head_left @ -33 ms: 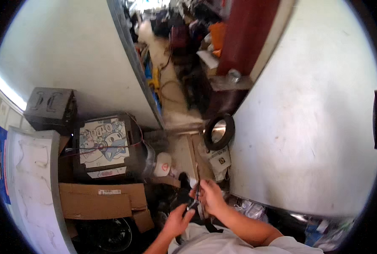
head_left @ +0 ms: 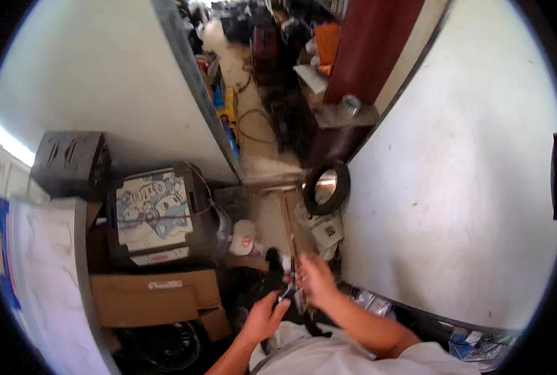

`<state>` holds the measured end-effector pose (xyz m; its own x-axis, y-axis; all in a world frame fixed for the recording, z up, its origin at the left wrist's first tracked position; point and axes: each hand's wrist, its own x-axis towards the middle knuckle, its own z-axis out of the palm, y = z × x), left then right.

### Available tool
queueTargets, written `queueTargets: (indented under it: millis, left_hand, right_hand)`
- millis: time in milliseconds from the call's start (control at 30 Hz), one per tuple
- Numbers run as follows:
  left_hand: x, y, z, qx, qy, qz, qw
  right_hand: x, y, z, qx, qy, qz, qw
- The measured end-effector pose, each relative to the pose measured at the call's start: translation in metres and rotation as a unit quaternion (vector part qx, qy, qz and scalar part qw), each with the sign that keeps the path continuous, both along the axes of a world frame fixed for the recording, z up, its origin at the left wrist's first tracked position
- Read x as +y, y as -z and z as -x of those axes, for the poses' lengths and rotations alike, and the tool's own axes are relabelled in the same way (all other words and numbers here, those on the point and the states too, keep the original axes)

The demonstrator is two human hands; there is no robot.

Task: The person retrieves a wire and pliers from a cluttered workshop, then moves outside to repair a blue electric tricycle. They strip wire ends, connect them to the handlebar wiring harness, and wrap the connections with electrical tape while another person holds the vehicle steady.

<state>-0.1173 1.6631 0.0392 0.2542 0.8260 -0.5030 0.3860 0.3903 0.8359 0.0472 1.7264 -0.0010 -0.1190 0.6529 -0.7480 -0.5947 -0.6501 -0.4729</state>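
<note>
My left hand [head_left: 264, 320] is low in the middle, its thumb and fingers closed round a small dark piece with a shiny part [head_left: 287, 291]. Just right of it and a little farther off, my right hand [head_left: 316, 279] is blurred, with its fingers curled in. A thin dark strip shows by its fingertips, too smeared to name. The two hands nearly meet over a dark, cluttered patch, and a black object [head_left: 273, 257] stands just beyond them.
A tyre [head_left: 327, 188] leans by the right white panel [head_left: 447, 187]. On the left are a black case with a cartoon sheet [head_left: 153, 212], a cardboard box [head_left: 144, 299] and a dark metal box [head_left: 72, 161]. A white cap-like object [head_left: 243, 237] lies ahead, before a cluttered doorway.
My right hand has shifted slightly right and up, away from my left hand, and is more blurred. The left hand has moved little. The whole view has tilted slightly.
</note>
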Motion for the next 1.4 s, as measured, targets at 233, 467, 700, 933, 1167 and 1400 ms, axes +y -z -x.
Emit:
queueTargets:
  millis: [233,467,700,933,1167,1400]
  left_hand:
    - [0.255,-0.026,0.025,-0.05,0.119,-0.006,0.992]
    - [0.533,0.034,0.02,-0.029,0.046,0.037,0.998]
    - [0.744,0.092,0.017,-0.079,-0.2,0.078,0.973]
    - [0.935,0.022,0.049,-0.19,-0.309,0.177,0.915]
    - [1.092,-0.011,0.13,-0.392,-0.284,0.3,0.822]
    - [1.272,-0.019,0.171,-0.239,-0.151,0.117,0.952]
  right_hand:
    - [0.221,-0.056,-0.026,-0.341,-0.389,-0.428,0.741]
    - [0.434,0.006,-0.002,-0.301,-0.207,-0.169,0.915]
    - [0.682,0.046,0.024,-0.116,-0.194,0.1,0.969]
    - [0.867,-0.005,0.069,-0.404,-0.232,-0.221,0.857]
    - [1.059,-0.041,0.113,-0.47,-0.262,-0.585,0.607]
    - [1.222,-0.038,0.157,-0.416,-0.286,-0.329,0.798]
